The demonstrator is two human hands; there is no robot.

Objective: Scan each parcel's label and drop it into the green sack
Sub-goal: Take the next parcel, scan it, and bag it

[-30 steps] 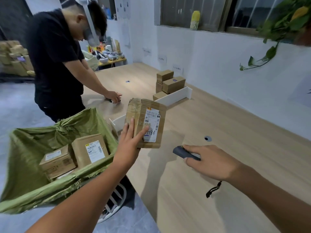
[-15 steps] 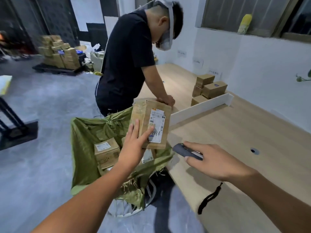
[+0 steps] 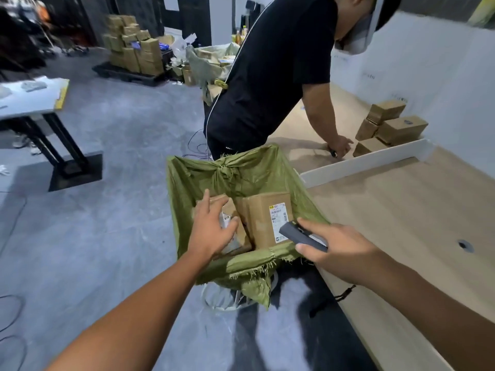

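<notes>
My left hand (image 3: 211, 231) is open over the parcel (image 3: 230, 223) in the green sack (image 3: 241, 178), so I should pull out gently while my right hand (image 3: 340, 247) grips the scanner (image 3: 300, 234).

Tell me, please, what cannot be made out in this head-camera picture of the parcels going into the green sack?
- Head view: the small brown cardboard parcel under the left hand is mostly covered; whether the fingers grip it cannot be told.
- Print on the white label of the larger cardboard box is too small.
- The dark grey handheld scanner is half hidden by the right hand.
- The woven green sack hides its own bottom.
</notes>
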